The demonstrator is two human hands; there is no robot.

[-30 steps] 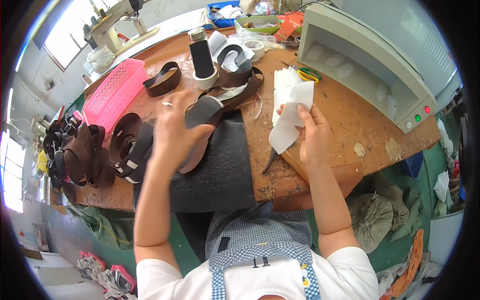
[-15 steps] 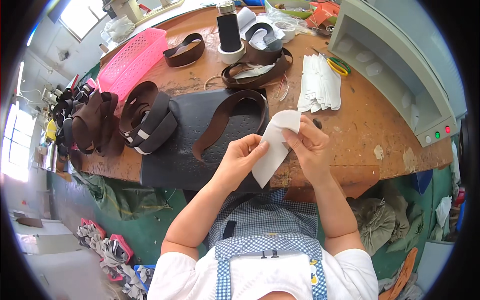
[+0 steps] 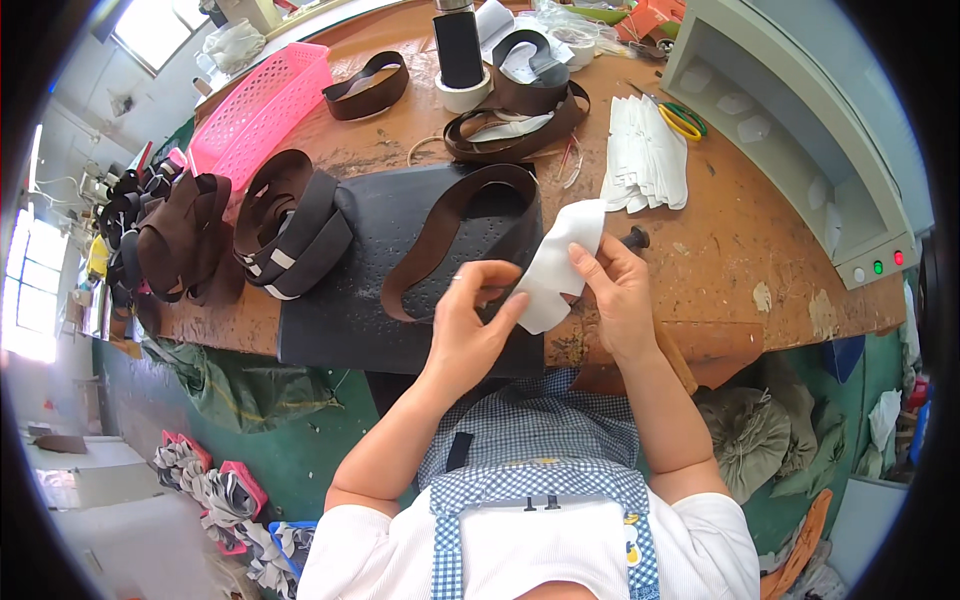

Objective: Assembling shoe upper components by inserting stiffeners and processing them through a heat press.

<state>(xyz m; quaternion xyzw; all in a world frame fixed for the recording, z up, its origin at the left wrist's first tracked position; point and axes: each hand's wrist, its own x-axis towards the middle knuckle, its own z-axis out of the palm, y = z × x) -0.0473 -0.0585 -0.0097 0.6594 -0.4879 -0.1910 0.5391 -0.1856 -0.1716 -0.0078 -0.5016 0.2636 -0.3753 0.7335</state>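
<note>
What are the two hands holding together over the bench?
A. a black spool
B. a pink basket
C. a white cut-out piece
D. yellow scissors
C: the left hand and the right hand both pinch the white cut-out piece between them, above the dark mat.

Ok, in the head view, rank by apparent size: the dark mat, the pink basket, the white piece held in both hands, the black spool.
1. Dark mat
2. Pink basket
3. White piece and black spool: these look alike in size; the piece is nearer the camera, so no ranking.
</note>
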